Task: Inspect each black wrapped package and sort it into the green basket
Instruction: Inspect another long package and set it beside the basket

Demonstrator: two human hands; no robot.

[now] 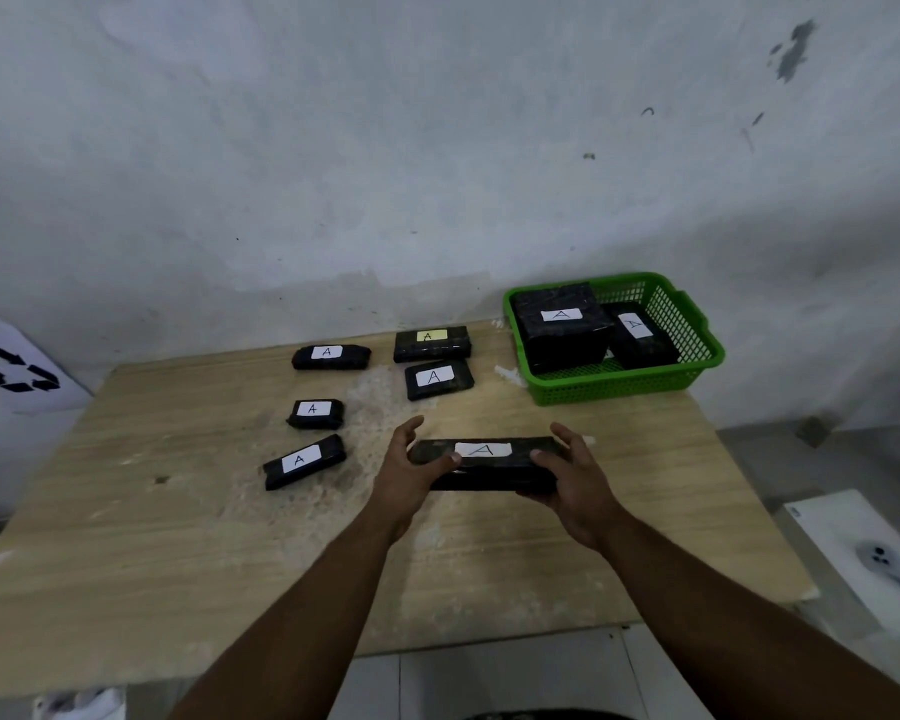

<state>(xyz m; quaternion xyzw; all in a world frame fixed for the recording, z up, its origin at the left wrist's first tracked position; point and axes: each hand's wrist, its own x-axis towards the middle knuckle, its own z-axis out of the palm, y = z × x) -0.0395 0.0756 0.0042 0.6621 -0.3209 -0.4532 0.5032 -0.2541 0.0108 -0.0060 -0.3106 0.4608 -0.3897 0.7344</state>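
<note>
- The long black wrapped package [484,462] is partly hidden at both ends by the hands; its underside is out of sight.
- It is a flat, glossy slab with a white paper label marked "A".
- The left hand [409,472] and right hand [572,478] form the grip, clamped on its ends above the pale wooden bench [178,511].
- Beyond the right hand sits the green basket [697,350], a plastic lattice holding two packages.
- Five smaller packages lie beyond and left of the left hand.
</note>
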